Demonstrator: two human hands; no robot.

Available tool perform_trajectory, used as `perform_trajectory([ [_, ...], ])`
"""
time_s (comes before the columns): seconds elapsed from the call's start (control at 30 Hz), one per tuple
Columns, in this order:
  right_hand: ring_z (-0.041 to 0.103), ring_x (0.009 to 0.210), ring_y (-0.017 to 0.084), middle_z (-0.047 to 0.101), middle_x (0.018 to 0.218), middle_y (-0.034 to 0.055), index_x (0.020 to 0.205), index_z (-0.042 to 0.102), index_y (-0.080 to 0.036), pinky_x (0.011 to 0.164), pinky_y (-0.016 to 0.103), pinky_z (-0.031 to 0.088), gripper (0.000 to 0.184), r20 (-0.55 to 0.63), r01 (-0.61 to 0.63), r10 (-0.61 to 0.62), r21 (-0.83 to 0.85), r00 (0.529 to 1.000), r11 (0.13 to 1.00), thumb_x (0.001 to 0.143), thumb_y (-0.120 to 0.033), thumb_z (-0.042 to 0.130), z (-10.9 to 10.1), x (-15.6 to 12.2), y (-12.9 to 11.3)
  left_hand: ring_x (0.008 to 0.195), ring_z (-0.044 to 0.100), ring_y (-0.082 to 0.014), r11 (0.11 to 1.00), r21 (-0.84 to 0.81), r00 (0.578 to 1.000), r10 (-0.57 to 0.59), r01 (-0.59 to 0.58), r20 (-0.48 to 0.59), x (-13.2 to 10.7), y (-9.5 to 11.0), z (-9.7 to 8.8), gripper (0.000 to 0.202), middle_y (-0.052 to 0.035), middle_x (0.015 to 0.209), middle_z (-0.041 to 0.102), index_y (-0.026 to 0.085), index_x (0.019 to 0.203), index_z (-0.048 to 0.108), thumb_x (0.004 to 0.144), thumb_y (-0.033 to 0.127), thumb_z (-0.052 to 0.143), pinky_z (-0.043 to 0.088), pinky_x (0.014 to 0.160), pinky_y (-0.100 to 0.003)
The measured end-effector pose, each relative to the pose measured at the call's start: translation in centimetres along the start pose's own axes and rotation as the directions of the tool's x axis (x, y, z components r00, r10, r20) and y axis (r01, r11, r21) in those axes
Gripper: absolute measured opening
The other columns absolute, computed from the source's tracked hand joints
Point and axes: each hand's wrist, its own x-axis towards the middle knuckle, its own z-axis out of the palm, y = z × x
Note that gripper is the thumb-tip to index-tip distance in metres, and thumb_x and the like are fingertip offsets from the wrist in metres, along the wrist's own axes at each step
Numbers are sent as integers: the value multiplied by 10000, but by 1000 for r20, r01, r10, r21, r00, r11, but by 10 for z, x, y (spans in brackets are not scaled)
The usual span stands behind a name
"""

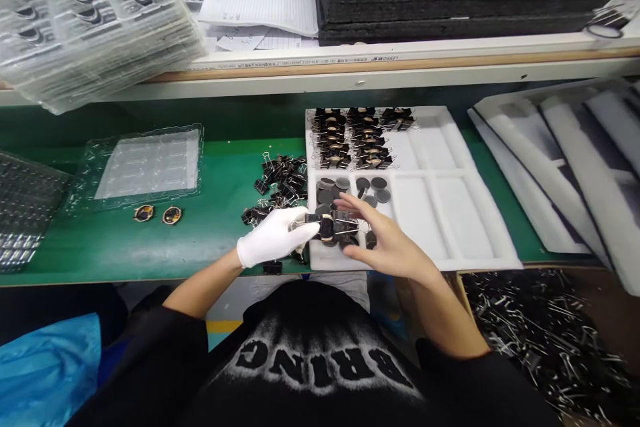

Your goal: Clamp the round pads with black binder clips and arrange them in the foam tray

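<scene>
My left hand [274, 236], in a white glove, is closed on a black binder clip clamped over a small round stack [327, 227]. My bare right hand [383, 240] pinches the other side of that same clipped part, thumb below and fingers above. Both hands hover over the near left compartment of a white foam tray [450, 213]. Dark round discs [350, 188] lie in that compartment. Rows of clipped assemblies [350, 137] fill the tray's far left compartments. A heap of loose black binder clips [277, 187] lies on the green mat just left of the tray.
Two amber oval parts [157, 214] lie on the green mat [200, 227]. A clear blister tray [145, 163] sits behind them, stacked clear trays [90, 13] on the shelf above. White foam trays [565, 160] lean at right. A bin of metal clip handles [545, 333] stands at lower right.
</scene>
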Motion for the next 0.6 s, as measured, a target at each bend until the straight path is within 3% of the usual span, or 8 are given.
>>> perform_trajectory([
  [0.13, 763, 1010, 261, 759, 1272, 116, 1443, 613, -249, 900, 455, 650, 548, 82, -177, 161, 259, 984, 949, 939, -433, 724, -1, 12, 3, 594, 546, -122, 957, 271, 993, 115, -106, -17, 5, 0, 6, 325, 38, 664, 608, 196, 832, 581, 1010, 467, 548, 380, 591, -267],
  [0.23, 758, 910, 231, 791, 1181, 106, 1242, 739, -213, 849, 423, 644, 408, 112, -188, 164, 263, 980, 946, 893, -420, 769, -17, 21, 9, 649, 587, -143, 909, 387, 984, 175, -152, -25, 4, -1, 6, 253, 35, 727, 654, 200, 1104, 647, 992, 415, 577, 419, 635, -281],
  [0.3, 753, 958, 250, 796, 1167, 109, 1187, 762, -213, 898, 451, 628, 396, 37, -163, 159, 214, 987, 963, 867, -444, 796, -42, 25, 23, 744, 648, -157, 916, 380, 979, 178, -129, -97, -2, -6, -1, 376, 12, 846, 713, 202, 1328, 593, 995, 374, 559, 485, 718, -294],
  [0.4, 742, 973, 273, 796, 1139, 116, 1135, 759, -215, 905, 467, 617, 450, -186, -173, 196, 134, 963, 976, 813, -519, 841, -98, 31, 66, 813, 674, -158, 952, 306, 933, 97, 14, -346, -18, -25, -15, 405, -14, 966, 736, 206, 1365, 604, 1015, 386, 509, 525, 801, -304],
  [0.47, 737, 983, 276, 788, 1146, 114, 1111, 739, -213, 933, 467, 599, 469, -389, -182, 206, 97, 898, 978, 781, -528, 851, -137, 38, 104, 784, 676, -148, 975, 194, 851, 7, 112, -525, -32, -46, -23, 395, -13, 971, 736, 207, 1325, 641, 1027, 409, 479, 533, 809, -301],
  [0.5, 733, 974, 276, 785, 1140, 116, 1104, 729, -207, 930, 465, 592, 473, -471, -194, 203, 67, 858, 979, 763, -511, 855, -154, 43, 123, 757, 667, -144, 979, 146, 790, -24, 143, -613, -40, -57, -26, 390, -11, 945, 729, 202, 1296, 659, 1030, 411, 467, 533, 800, -298],
  [0.53, 728, 967, 277, 786, 1129, 122, 1092, 726, -198, 925, 462, 585, 455, -519, -219, 195, 15, 832, 976, 757, -479, 850, -170, 49, 141, 708, 644, -138, 979, 107, 702, -45, 171, -711, -47, -68, -27, 387, -7, 906, 718, 196, 1268, 675, 1033, 408, 452, 528, 772, -294],
  [0.6, 714, 979, 270, 782, 1138, 128, 1099, 728, -183, 936, 447, 564, 387, -539, -291, 178, -132, 824, 948, 790, -401, 807, -191, 63, 172, 644, 598, -129, 969, 51, 552, -94, 241, -828, -61, -88, -26, 380, 4, 843, 691, 194, 1233, 692, 1032, 404, 447, 511, 718, -283],
])
